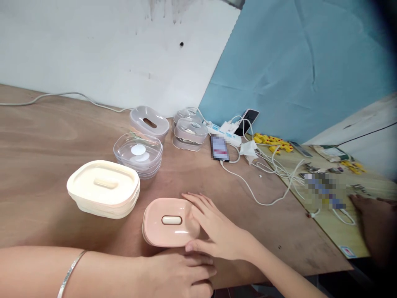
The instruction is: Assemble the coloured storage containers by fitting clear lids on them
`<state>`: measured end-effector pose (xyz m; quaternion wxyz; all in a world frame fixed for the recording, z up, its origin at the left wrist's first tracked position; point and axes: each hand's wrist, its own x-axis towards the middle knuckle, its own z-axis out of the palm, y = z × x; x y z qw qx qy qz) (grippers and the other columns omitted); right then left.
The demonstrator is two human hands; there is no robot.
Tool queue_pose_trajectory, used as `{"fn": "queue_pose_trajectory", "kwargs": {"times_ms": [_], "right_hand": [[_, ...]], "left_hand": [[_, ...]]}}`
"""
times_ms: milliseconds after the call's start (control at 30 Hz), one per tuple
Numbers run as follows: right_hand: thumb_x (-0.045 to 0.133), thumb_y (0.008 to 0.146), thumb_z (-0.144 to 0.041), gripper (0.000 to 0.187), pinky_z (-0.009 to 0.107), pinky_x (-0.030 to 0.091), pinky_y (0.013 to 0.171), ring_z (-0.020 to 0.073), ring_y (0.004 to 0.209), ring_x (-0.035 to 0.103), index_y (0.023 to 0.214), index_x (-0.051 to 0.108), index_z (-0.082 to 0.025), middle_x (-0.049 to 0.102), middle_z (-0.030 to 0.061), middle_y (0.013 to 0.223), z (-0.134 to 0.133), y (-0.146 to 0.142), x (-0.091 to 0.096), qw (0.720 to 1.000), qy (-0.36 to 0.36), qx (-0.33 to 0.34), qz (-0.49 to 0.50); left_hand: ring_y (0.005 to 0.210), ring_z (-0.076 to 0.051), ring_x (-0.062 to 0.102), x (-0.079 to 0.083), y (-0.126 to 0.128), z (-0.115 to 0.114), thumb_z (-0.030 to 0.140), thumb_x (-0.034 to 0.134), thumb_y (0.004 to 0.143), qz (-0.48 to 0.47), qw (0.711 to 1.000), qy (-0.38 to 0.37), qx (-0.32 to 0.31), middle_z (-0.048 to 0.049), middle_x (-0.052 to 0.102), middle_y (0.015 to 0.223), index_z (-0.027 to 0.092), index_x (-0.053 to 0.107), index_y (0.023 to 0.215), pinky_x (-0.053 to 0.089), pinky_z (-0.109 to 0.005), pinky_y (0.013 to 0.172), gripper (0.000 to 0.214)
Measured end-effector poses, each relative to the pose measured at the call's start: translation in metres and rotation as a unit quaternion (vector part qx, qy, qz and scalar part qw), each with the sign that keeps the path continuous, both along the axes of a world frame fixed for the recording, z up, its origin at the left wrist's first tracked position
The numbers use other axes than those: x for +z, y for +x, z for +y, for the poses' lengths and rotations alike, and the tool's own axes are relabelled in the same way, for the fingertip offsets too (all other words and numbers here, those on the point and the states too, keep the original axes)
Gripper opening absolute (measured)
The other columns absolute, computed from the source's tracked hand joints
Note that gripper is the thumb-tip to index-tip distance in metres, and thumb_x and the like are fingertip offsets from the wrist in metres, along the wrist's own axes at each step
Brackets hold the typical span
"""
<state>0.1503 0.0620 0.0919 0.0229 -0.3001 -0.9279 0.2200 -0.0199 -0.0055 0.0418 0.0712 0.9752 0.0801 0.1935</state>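
1. Nearest the lens, a bare forearm is lying along the bottom edge, wearing a silver bracelet (70, 272).
2. Behind it, a cream stack (104, 188) of shallow lidded boxes is sitting on the brown tabletop (40, 136), with a white cable (62, 95) running along the wall beyond.
3. Just right of the cream stack, a clear stack (138, 154) of tubs is standing, and a frosted tub (149, 122) with a slotted lid is standing behind it.
4. A pink box (169, 221), lid on with a pale oval grip in its middle, is resting near the front edge of the tabletop, close to the cream stack and apart from it.
5. The left hand (182, 273) is lying flat just in front of the pink box, fingers straight and pressed together, gripping nothing.
6. Two grey tubs (190, 132) are sitting further back.
7. The right hand (217, 231) is resting on the right side of the pink box, fingers loosely spread over the lid and thumb lying against the near rim, not clamping it.
8. A power strip (225, 131), a phone (219, 147) lying flat and white charger leads (273, 178) are trailing towards a paler board carrying yellow pieces (273, 142).
9. At the far right, another person's hand (375, 223) is resting on that board.
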Motion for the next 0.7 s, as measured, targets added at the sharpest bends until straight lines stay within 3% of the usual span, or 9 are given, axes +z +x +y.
{"fn": "queue_pose_trajectory", "kwargs": {"times_ms": [167,300,533,700], "right_hand": [[0.062,0.08,-0.048,0.047,0.048,0.037,0.101,0.0277,0.123,0.044,0.113,0.052,-0.016,0.047,0.0171,0.134,0.016,-0.019,0.012,0.99,0.08,0.028,0.116],[0.048,0.09,-0.024,0.024,0.04,0.043,0.091,0.0216,0.109,0.054,0.113,0.05,-0.02,0.061,0.0105,0.119,0.042,-0.053,0.02,0.96,0.193,0.017,0.201],[0.035,0.087,-0.003,0.047,0.039,0.043,0.077,0.0248,0.096,0.054,0.133,0.038,-0.013,0.044,0.0117,0.142,0.079,-0.103,0.018,0.918,0.392,0.048,0.028],[0.034,0.092,-0.002,0.027,0.034,0.042,0.074,0.0212,0.086,0.056,0.098,0.057,-0.015,0.062,0.0104,0.096,0.088,-0.111,0.018,0.903,0.424,0.063,-0.019]], "left_hand": [[0.118,-0.023,0.051,-0.002,0.0,0.0,0.024,0.044,0.095,-0.003,1.0,-0.018,0.008,-0.0093,0.058,0.123,0.011,0.061,0.101,0.035,-0.032,0.107,0.022],[0.12,-0.022,0.05,-0.003,0.0,0.001,0.025,0.041,0.096,-0.005,1.0,-0.027,0.005,-0.0083,0.058,0.125,0.012,0.06,0.103,0.037,-0.033,0.106,0.024],[0.122,-0.021,0.048,0.0,0.0,0.002,0.023,0.033,0.099,0.014,0.999,-0.03,-0.003,-0.0086,0.057,0.128,0.011,0.059,0.107,0.035,-0.032,0.108,0.03],[0.122,-0.019,0.049,-0.001,0.0,0.003,0.021,0.035,0.099,-0.003,1.0,-0.023,0.005,-0.007,0.058,0.127,0.012,0.06,0.108,0.034,-0.03,0.108,0.027]]}}
